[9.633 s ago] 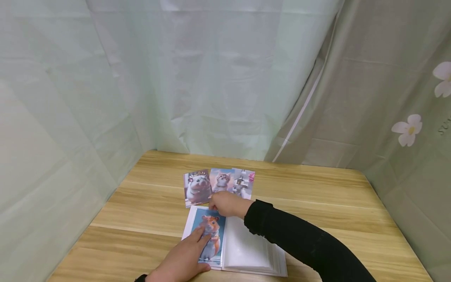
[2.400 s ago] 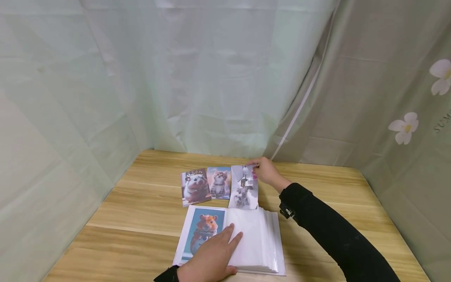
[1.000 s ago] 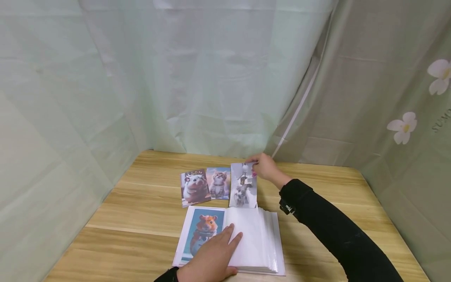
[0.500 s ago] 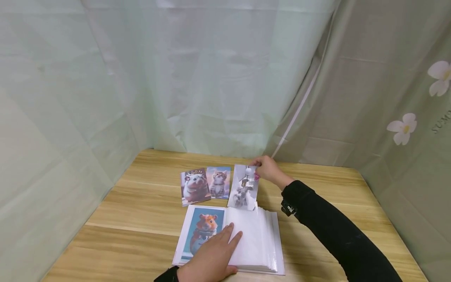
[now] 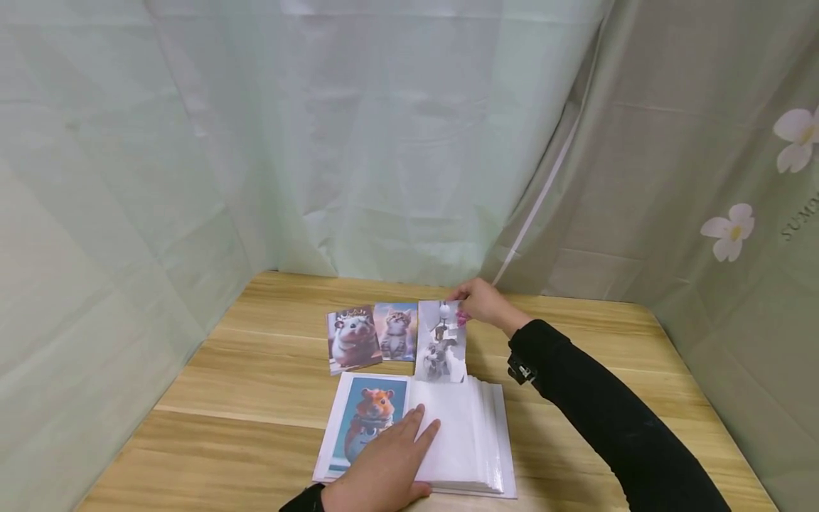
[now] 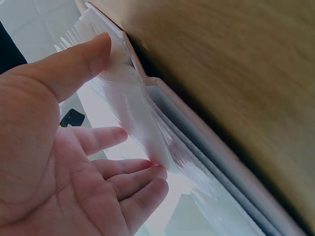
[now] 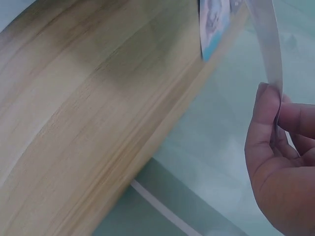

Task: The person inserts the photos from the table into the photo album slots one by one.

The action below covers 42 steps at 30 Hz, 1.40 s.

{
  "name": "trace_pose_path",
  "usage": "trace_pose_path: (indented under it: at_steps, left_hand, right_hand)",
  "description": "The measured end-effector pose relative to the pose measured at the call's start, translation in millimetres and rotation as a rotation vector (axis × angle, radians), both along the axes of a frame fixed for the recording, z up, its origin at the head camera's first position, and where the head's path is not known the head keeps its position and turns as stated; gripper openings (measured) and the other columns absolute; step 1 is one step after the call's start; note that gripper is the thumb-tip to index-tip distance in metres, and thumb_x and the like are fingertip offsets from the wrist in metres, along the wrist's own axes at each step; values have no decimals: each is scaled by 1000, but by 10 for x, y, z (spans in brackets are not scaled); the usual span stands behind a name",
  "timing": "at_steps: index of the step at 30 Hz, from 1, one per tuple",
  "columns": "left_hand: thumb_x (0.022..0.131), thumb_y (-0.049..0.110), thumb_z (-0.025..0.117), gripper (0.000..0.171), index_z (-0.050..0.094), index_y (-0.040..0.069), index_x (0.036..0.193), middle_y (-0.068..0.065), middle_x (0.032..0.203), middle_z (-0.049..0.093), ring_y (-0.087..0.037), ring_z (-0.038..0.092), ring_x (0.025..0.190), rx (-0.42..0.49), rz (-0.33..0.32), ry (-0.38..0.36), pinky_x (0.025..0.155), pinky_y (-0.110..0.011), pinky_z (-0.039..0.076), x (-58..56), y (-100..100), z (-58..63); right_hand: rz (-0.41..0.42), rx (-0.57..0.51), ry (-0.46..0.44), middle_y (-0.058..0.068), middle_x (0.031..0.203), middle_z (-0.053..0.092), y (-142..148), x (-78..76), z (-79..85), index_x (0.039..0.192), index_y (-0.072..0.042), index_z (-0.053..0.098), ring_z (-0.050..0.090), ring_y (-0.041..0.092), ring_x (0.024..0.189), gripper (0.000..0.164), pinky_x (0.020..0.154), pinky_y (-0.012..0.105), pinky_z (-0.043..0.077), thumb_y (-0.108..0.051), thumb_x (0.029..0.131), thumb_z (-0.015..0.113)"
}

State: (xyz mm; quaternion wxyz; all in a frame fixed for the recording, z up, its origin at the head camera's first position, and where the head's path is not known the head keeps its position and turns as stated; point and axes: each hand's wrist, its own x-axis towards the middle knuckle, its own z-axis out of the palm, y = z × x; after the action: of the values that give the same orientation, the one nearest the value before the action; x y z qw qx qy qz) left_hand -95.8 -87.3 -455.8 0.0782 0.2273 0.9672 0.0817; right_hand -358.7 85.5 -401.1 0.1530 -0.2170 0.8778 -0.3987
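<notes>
While only head view shows its front, grey photo [image 5: 440,352] pinched by right hand [image 5: 484,304], left hand [image 5: 384,459] spread over album [image 5: 457,427].

The album [image 5: 457,448] lies on the table [image 5: 224,412] (kitten card [image 5: 397,334] behind it).

One piece of lettering [image 5: 798,220] can be read: "SUM", in dark capitals on the curtain [image 5: 672,178], at the far right edge of the head view. The letters run on a slant, climbing from lower left to upper right. After the M comes part of another character, cut off by the edge of the view, so which one it is cannot be told. The word stands below the upper flower [image 5: 795,139] and to the right of the lower flower [image 5: 728,231], near both.
</notes>
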Motion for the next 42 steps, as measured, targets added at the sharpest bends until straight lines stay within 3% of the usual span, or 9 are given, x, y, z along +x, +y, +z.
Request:
trace_pose_path:
  at_steps: [4,13,24,28,36,42]
  left_hand:
    - [83,50,78,85,43,16,152,-18,157,38,-30,45,139,6,4,-11,102,-47,49,1,2,0]
    - [83,50,78,84,44,15,152,-18,156,38,-31,45,139,4,-1,8,102,-46,50,2,-15,-21]
    - [83,50,78,85,43,15,152,-19,156,39,-31,45,138,1,-2,15,102,-45,50,7,-17,-29]
    - [83,50,78,85,43,15,152,-19,155,39,-31,46,138,4,3,21,101,-46,50,6,-16,-29]
    - [83,50,78,86,42,14,152,-19,156,38,-31,47,137,20,-1,11,100,-46,51,13,-22,-26]
    - [84,50,77,86,41,14,153,-18,157,37,-31,46,138,28,1,-7,101,-45,50,5,-27,-32]
  right_hand:
    - [23,38,30,12,95,70,-53,25,-12,111,3,74,60,15,73,34,64,25,54,13,85,55]
    - [49,68,73,16,105,72,-73,54,-87,108,3,75,62,20,85,32,66,24,51,14,84,56]
    - [92,27,-14,17,94,72,-48,79,-215,103,9,73,61,13,63,34,62,35,59,20,79,51]
    - [94,16,-62,14,90,72,-41,108,-231,102,9,73,59,13,62,31,61,31,58,21,80,54]
    - [71,-9,-183,12,90,71,-3,181,-307,104,9,71,60,13,62,26,69,38,59,18,84,57]
    - [78,-14,-183,11,89,72,22,220,-342,104,8,72,61,12,65,24,71,39,59,17,85,59]
